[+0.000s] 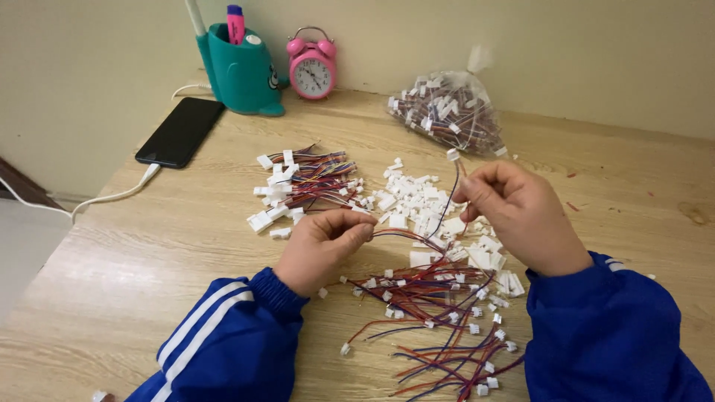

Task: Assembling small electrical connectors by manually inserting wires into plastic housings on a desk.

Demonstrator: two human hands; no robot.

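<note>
Left hand (322, 240) pinches wire leads (406, 238); right hand (514, 208) pinches a wired connector (453, 155) above the white housing pile (417, 201); seemingly mid-assembly; seating needs careful alignment.

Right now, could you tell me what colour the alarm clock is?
The alarm clock is pink; head view.

Blue jacket sleeves (223, 342) — ribbed cuffs, 2 white stripes down each — and bare hands (320, 249).
</note>
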